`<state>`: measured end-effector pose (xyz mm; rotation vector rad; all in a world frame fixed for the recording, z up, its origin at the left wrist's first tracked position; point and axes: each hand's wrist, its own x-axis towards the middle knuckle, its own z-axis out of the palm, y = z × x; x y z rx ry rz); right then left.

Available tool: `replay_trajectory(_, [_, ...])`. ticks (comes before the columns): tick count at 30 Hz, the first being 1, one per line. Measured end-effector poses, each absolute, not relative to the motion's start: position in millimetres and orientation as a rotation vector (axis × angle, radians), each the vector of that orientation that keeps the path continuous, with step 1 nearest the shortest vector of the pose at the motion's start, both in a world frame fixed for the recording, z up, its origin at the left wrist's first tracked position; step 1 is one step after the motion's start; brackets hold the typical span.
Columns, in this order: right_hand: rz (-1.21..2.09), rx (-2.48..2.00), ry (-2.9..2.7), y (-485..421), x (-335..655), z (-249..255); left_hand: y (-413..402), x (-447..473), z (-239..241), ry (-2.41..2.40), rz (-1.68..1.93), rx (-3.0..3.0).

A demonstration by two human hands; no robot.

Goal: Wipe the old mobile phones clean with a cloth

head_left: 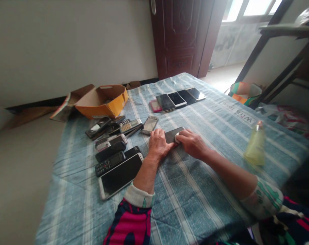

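Note:
A dark smartphone (172, 135) lies on the striped blue tablecloth between my hands. My left hand (158, 144) grips its left end, thumb along the near edge. My right hand (192, 143) is closed on a small white wad (177, 137), perhaps tissue or cloth, pressed against the phone's screen. Just beyond my left hand lies a silver-framed phone (149, 124). Left of my forearm, a large white-edged smartphone (122, 176) rests beside a black keypad phone (110, 163) and a pile of several older phones (130, 126).
An open yellow cardboard box (116, 103) stands at the table's far left. Several smartphones (178, 98) lie in a row at the back, beside a small pink item (156, 105). A bottle of yellowish liquid (255, 146) stands on the right. The tablecloth (221, 132) covers the table.

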<state>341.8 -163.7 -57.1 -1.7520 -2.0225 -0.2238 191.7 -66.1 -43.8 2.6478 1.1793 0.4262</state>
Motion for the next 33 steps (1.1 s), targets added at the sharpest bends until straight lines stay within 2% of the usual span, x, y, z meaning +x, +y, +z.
replay_trajectory(4, [-0.206,-1.772,-2.038,-162,341,-56,-63,186,-47,1.069,0.461,2.636])
replay_trajectory(12, [-0.176,-2.180,-1.703,-156,369,-55,-54,174,-58,0.940,0.498,2.568])
replay_trajectory(17, [-0.183,-2.078,-1.720,-147,360,-53,-54,172,-59,0.968,0.497,2.574])
replay_trajectory(25, [-0.262,-1.662,-2.104,-128,323,-51,-56,167,-62,1.012,0.568,2.610])
replay_trajectory(33, [-0.318,-1.964,-1.779,-126,367,-57,-61,169,-59,1.062,0.712,2.559])
